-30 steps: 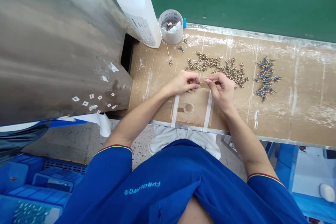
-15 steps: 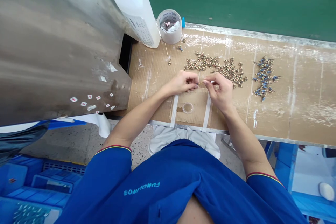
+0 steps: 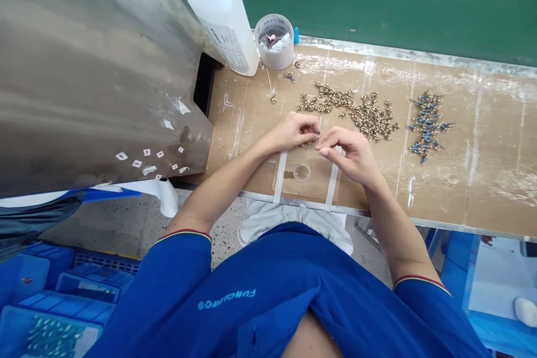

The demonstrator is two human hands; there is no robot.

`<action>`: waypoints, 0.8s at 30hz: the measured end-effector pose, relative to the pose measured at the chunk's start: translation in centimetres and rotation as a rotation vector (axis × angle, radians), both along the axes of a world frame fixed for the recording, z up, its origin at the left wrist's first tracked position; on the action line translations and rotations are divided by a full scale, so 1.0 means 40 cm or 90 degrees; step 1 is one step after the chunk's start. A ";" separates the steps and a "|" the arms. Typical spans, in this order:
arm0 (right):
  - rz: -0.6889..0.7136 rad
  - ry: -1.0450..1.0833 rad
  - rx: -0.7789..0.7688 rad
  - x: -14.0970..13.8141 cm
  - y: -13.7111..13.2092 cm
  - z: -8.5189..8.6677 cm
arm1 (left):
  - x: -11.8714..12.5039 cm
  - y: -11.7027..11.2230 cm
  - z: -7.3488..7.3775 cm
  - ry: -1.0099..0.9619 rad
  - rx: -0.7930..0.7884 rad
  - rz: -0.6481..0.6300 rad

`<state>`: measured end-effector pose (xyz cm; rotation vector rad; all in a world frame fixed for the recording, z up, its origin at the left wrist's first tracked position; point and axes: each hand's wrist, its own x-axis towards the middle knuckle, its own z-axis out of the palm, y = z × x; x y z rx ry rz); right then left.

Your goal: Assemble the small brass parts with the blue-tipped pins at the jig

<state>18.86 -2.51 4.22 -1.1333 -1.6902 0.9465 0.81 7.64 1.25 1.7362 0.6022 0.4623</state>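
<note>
My left hand [image 3: 298, 130] is pinched shut above the cardboard, and a tiny dark bit shows at its fingertips. Close against it, my right hand [image 3: 350, 152] also pinches with thumb and finger; what it grips is too small to make out. Behind both hands lies a loose heap of small brass-coloured metal parts [image 3: 371, 117] with ring-like ends. Farther right is a second pile of similar parts with blue sections [image 3: 427, 123]. A small clear round dish [image 3: 301, 173] rests on the cardboard, just nearer my body than the hands.
A white bottle with a blue cap [image 3: 226, 22] and a tape-roll cup [image 3: 277, 59] holding scraps stand at the back left. Near them lies a thin stick [image 3: 269, 79]. A metal panel [image 3: 104, 78] borders the left side; cardboard [image 3: 444, 190] covers the bench.
My right hand has turned and shifted slightly toward my body, its fingers now covering the thin yellowish piece seen between the hands before. My left hand stays nearly in place.
</note>
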 end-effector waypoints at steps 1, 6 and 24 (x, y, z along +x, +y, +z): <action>0.057 -0.007 0.012 -0.006 -0.002 0.003 | 0.000 0.001 -0.002 0.001 0.013 0.000; 0.189 -0.072 0.053 -0.033 -0.009 -0.025 | 0.001 0.003 -0.012 -0.008 0.039 0.012; -0.217 -0.357 0.070 0.015 0.083 -0.139 | -0.004 0.022 -0.017 -0.084 -0.196 0.136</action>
